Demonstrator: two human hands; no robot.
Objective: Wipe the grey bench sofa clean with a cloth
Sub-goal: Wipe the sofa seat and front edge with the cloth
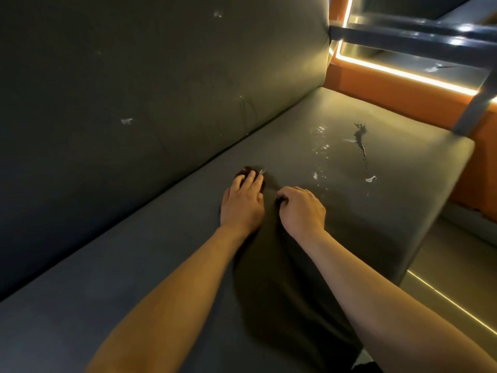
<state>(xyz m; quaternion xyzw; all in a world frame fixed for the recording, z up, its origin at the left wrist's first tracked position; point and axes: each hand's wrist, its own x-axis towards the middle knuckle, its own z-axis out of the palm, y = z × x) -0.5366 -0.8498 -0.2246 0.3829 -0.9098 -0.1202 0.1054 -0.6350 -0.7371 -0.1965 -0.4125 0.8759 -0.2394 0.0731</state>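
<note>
The grey bench sofa's seat (134,278) and backrest (161,76) fill the view. A dark cloth (282,278) lies on the seat between my forearms, and a brownish end of it shows past my left fingertips. My left hand (242,203) presses flat on the cloth with straight fingers. Beside it, my right hand (302,208) grips a fold of the cloth with curled fingers. Beyond the hands the seat carries a dark spill stain (360,140), wet specks (321,146) and white scraps (370,179). More white scraps (126,121) stick to the backrest.
An orange wall panel (390,90) with a glowing light strip stands behind the seat's far end. A grey metal frame leg (470,111) reaches down at the right. The seat's right edge (435,211) drops to a floor with another light strip.
</note>
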